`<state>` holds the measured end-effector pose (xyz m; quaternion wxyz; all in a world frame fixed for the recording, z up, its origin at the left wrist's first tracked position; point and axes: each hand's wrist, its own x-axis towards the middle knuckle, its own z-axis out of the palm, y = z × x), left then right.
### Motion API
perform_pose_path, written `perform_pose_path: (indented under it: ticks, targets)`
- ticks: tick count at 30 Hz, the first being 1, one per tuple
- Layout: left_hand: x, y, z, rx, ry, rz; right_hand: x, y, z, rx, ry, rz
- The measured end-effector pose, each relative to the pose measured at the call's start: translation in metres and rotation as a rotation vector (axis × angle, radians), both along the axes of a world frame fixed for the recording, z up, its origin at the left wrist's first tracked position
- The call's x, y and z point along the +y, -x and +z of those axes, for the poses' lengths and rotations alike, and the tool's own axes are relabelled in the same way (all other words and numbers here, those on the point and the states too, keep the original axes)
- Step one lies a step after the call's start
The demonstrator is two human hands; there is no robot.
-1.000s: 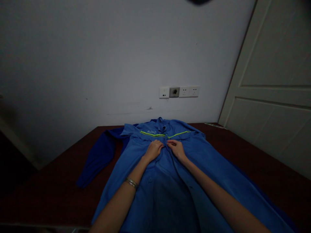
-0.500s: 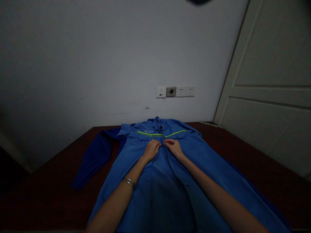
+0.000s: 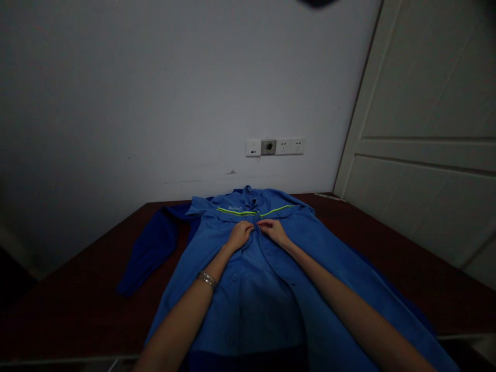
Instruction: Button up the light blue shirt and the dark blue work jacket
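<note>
A blue work jacket (image 3: 213, 248) with a yellow-green stripe across the chest lies front up, its collar toward the wall. Its lower front hangs open, with buttons down the left edge and a buttonhole on the right edge. Just below the stripe, my left hand (image 3: 241, 235) is closed on the left front edge. Close beside it, my right hand (image 3: 273, 231) pinches the right front edge. The fingertips of both almost meet at the jacket's middle; whether a button is between them is too small to tell. A bracelet (image 3: 207, 279) circles my left wrist.
The jacket rests on a dark red-brown table (image 3: 96, 258). One darker blue sleeve (image 3: 149, 250) stretches out to the left. Behind stands a pale wall with a row of sockets (image 3: 290, 146). A white panelled door (image 3: 426, 129) borders the right side.
The view has shifted slightly, showing more of the table's front edge. Both hands stay at the same spot on the jacket front, with only small finger movement.
</note>
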<state>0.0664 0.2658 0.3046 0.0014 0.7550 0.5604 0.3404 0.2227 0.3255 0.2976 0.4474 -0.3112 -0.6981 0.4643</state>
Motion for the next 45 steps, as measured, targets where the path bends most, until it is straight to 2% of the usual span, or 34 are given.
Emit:
perform_pose_path:
  ticks: [9, 18, 22, 26, 29, 32, 37, 45]
  targets:
    - [0.001, 0.0, 0.0, 0.049, 0.012, 0.012, 0.005, 0.007, -0.01, 0.007, -0.113, -0.006]
    - [0.002, 0.0, 0.0, 0.025, 0.021, 0.024, 0.001, 0.008, -0.003, -0.042, -0.313, 0.0]
    - [0.003, 0.0, -0.001, 0.014, 0.026, 0.027, -0.002, 0.007, -0.002, -0.117, -0.391, -0.044]
    - [0.003, 0.0, 0.002, -0.132, 0.063, 0.034, -0.005, 0.007, -0.002, -0.231, -0.48, -0.079]
    - [0.003, 0.0, 0.005, -0.354, 0.199, 0.045, -0.007, 0.006, -0.002, -0.304, -0.547, -0.084]
    - [0.003, -0.001, 0.006, -0.47, 0.29, 0.075, -0.009, 0.005, -0.002, -0.349, -0.604, -0.091]
    - [0.003, -0.005, 0.007, -0.543, 0.297, 0.11, -0.012, 0.004, -0.001, -0.417, -0.649, -0.098]
    - [0.001, -0.007, 0.008, -0.525, 0.288, 0.158, -0.014, 0.002, 0.001, -0.477, -0.686, -0.117]
